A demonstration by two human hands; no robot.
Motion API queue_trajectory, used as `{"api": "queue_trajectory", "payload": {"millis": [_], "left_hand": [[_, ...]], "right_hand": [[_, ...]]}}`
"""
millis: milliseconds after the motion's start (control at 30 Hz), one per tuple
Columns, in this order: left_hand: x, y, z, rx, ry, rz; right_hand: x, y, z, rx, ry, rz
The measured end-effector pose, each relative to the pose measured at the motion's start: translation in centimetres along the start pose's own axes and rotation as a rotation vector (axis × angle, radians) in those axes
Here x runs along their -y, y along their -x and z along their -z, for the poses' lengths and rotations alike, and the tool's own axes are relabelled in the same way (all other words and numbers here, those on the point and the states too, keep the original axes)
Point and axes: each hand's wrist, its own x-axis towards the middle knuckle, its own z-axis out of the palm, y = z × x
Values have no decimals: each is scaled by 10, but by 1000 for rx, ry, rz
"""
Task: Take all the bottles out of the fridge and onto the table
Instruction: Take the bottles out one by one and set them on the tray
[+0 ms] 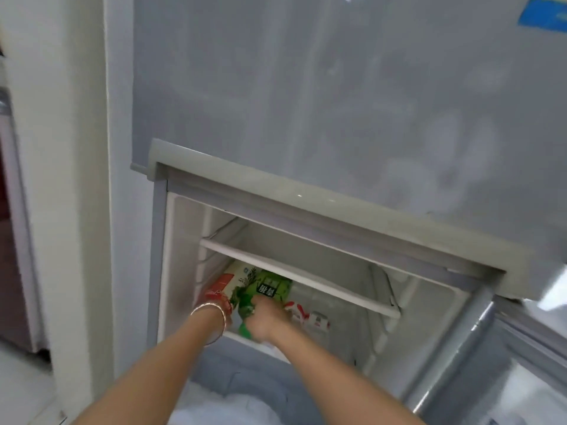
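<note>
Head view, downward into fridge point(306, 271)

Grey fridge point(306, 87), green bottle point(245, 305), red-labelled bottle point(219, 288), perhaps red-white bottle point(306, 314)

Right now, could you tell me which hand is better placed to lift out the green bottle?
The right hand: it already rests on the green bottle, while the left hand is on the red item beside it.

Bottles point(260, 289) crowd the compartment's left; its right side point(408, 305) lies open.
</note>
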Motion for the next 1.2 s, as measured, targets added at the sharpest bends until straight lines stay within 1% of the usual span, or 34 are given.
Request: {"api": "queue_trajectory", "payload": {"millis": [100, 133, 300, 433, 500, 600, 667, 733, 867, 967, 1067, 1133, 1200], "left_hand": [[7, -51, -30, -95, 162, 92], [10, -55, -34, -95, 180, 117], [16, -24, -28, -94, 235, 117], [22, -5, -16, -152, 165, 58], [26, 9, 3, -250, 38, 28], [23, 37, 37, -387, -173, -100], [20, 59, 58, -434, -299, -181], [17, 79, 76, -476, -369, -260], [11, 119, 109, -522, -349, -363], [-1, 150, 129, -554, -320, -459], [-18, 189, 145, -599, -348, -582], [-31, 217, 155, -665, -374, -660], [-45, 247, 166, -728, -382, -747]], "right_hand": [[-8, -8, -4, -17, -17, -16], [-11, -8, -5, -23, -24, -25], [-23, 2, -5, -14, -35, -45], [-28, 18, 6, -27, -30, -51], [-26, 28, 14, -44, -30, -47], [-16, 45, 22, -64, -69, -53], [-7, 59, 25, -86, -69, -44], [0, 70, 29, -75, -70, -31], [13, 95, 41, 5, -48, -12], [22, 117, 57, 95, -71, 1], [30, 146, 79, 202, -216, 12], [31, 163, 92, 276, -322, 70], [32, 196, 115, 323, -403, 80]]}}
